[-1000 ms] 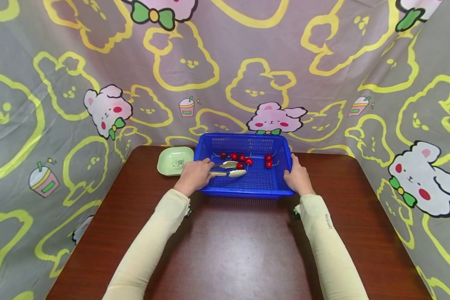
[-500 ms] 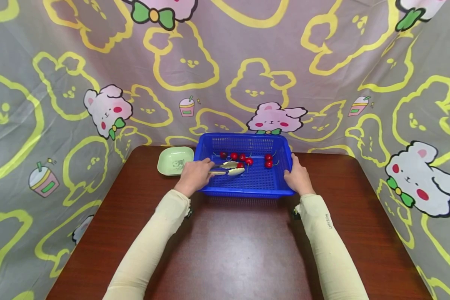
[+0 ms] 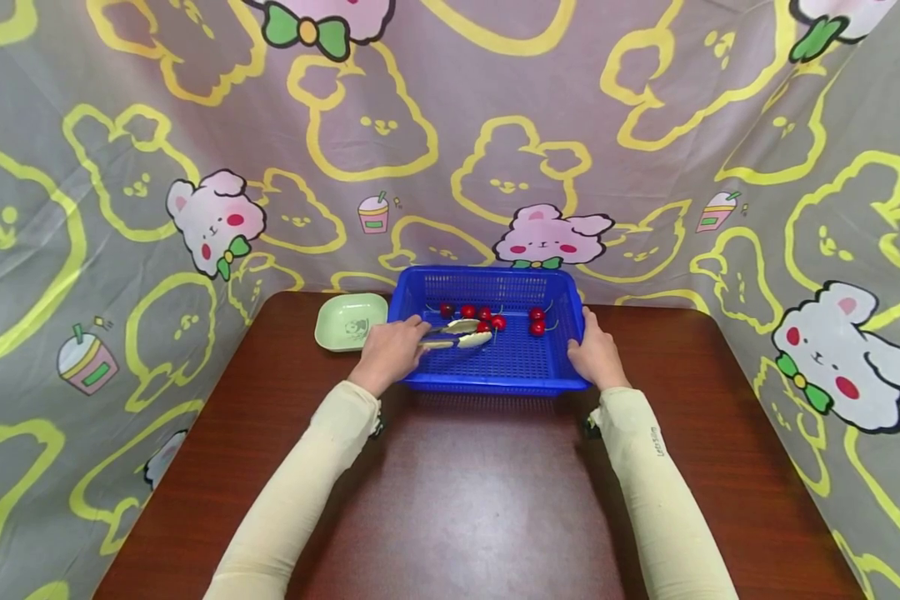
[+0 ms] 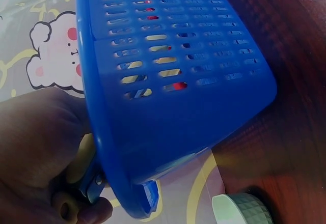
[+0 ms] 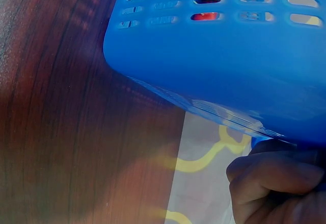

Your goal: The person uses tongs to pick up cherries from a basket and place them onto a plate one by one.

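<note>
left hand (image 3: pixel 392 350), fingers clamped on the tongs (image 3: pixel 476 339); right hand (image 3: pixel 597 354), fingers gripping the right side of the blue basket (image 3: pixel 495 386). farther in, red cherries (image 3: pixel 498 322) lie inside, one at the tong tips: a light squeeze, basket steadied, should avoid bruising.

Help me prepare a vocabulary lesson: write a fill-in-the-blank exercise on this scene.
1. The left hand holds a pair of ____ whose tips are beside red cherries.
2. The right hand grips the side of a basket whose colour is ____.
3. In the head view, the green dish stands to the ____ of that basket.

Missing words: tongs; blue; left.
</note>
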`<act>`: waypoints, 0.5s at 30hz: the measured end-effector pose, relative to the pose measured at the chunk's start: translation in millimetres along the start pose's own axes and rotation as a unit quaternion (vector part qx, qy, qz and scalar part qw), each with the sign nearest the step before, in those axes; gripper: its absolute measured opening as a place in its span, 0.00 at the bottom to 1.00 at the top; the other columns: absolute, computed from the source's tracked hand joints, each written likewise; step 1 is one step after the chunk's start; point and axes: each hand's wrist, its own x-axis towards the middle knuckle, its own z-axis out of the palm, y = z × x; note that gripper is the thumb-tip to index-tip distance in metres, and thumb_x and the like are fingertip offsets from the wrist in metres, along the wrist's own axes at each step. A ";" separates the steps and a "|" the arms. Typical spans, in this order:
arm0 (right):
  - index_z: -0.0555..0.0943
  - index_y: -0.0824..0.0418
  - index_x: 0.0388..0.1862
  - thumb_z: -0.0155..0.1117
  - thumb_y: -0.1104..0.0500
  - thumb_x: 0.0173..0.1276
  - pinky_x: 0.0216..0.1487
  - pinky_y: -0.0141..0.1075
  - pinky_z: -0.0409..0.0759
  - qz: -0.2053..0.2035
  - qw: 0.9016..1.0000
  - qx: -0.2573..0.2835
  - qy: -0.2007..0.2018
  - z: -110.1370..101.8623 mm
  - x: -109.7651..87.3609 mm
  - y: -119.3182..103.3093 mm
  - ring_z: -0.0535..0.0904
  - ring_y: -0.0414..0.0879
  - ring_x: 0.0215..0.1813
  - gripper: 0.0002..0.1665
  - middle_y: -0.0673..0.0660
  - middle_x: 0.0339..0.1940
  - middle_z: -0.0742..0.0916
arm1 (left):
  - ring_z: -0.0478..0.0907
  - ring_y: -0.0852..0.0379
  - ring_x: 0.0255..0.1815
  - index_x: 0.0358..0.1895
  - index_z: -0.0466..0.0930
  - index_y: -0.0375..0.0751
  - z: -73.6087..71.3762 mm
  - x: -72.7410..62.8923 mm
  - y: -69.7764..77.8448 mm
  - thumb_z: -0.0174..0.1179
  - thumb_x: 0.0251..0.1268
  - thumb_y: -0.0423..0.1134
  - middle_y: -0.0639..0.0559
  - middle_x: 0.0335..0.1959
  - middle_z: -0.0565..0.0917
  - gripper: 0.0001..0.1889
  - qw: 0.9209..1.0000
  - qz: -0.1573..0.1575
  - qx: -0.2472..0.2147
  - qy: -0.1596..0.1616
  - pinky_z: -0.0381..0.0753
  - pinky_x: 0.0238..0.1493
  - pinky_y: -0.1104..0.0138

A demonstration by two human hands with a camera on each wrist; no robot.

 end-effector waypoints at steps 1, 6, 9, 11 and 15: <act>0.48 0.66 0.84 0.51 0.59 0.76 0.69 0.66 0.69 0.001 1.000 0.000 0.000 0.2 -0.1 0.1 0.73 0.78 0.67 0.43 0.81 0.71 0.72 | 0.88 0.47 0.38 0.55 0.85 0.46 0.2 -0.4 0.1 0.67 0.69 0.47 0.50 0.42 0.84 0.16 1.000 -0.001 -0.001 0.001 0.82 0.30 0.54; 0.48 0.66 0.84 0.51 0.59 0.76 0.70 0.65 0.70 0.004 1.000 0.002 -0.001 0.2 -1.1 -0.9 0.74 0.77 0.68 0.43 0.81 0.72 0.72 | 0.88 0.47 0.38 0.56 0.85 0.45 1.2 -3.0 0.3 0.68 0.69 0.46 0.51 0.42 0.84 0.16 1.000 -0.004 -0.007 0.018 0.83 0.31 0.54; 0.47 0.66 0.84 0.51 0.59 0.76 0.70 0.65 0.69 0.003 1.000 0.002 0.000 -0.4 -1.7 -1.0 0.74 0.77 0.68 0.43 0.81 0.71 0.72 | 0.87 0.47 0.37 0.56 0.85 0.45 1.1 -4.7 0.4 0.68 0.69 0.46 0.50 0.42 0.84 0.17 0.999 -0.002 -0.013 0.031 0.83 0.31 0.54; 0.47 0.66 0.84 0.51 0.59 0.76 0.70 0.66 0.69 0.002 1.000 0.002 0.002 -0.7 -1.7 -0.8 0.74 0.77 0.68 0.43 0.81 0.71 0.72 | 0.87 0.47 0.37 0.57 0.85 0.44 0.5 -5.9 0.5 0.68 0.69 0.46 0.50 0.42 0.84 0.18 0.999 -0.002 -0.017 0.037 0.83 0.31 0.55; 0.47 0.66 0.84 0.51 0.60 0.76 0.69 0.66 0.70 0.000 1.000 0.000 0.002 -0.5 -1.0 -0.5 0.74 0.77 0.67 0.43 0.82 0.71 0.72 | 0.87 0.48 0.36 0.58 0.85 0.45 -2.1 -8.9 0.8 0.68 0.69 0.45 0.50 0.42 0.84 0.18 0.999 -0.004 -0.026 0.044 0.82 0.30 0.55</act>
